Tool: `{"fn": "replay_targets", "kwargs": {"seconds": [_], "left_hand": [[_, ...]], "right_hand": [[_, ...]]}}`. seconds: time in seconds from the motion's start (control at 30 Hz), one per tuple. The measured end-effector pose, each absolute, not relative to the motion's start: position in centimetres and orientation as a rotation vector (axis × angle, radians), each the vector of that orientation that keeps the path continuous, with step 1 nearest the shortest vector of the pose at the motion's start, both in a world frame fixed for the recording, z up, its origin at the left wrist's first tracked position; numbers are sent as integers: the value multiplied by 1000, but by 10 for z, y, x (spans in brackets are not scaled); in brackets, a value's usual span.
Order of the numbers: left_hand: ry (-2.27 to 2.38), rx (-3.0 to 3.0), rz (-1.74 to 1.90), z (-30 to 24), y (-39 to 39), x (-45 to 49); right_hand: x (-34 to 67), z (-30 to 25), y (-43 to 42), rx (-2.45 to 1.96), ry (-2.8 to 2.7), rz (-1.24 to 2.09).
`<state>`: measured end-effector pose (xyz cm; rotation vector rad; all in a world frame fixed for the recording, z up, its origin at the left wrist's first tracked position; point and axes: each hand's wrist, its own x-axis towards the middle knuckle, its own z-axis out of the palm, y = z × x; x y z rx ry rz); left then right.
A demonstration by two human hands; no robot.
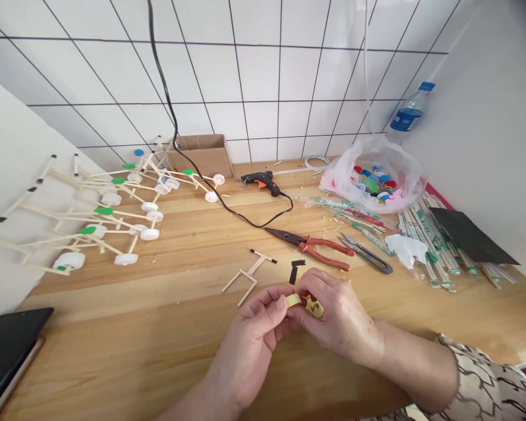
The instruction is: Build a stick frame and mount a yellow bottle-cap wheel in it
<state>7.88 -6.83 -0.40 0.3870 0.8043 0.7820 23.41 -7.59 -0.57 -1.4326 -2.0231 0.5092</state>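
Yellow band, pinched in our left hand; our right hand grips a patterned yellow piece. Wooden tabletop spreads leftward, pliers lie just beyond, tiled wall behind.

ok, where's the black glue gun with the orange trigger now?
Head view, upper middle: the black glue gun lies towards the back of the wooden table, right of the brown cardboard box and beyond the red-handled metal pliers.
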Motion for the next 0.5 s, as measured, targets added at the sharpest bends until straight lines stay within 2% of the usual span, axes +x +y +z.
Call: {"fn": "replay_targets", "kwargs": {"seconds": [0.3, 0.5], "left_hand": [[893, 426, 784, -8, -72, 82], [981, 673, 811, -8, -74, 79]], "right_hand": [[232, -8, -80, -1482, -2037, 636], [233, -9, -78, -1536, -1995, 668]]}}
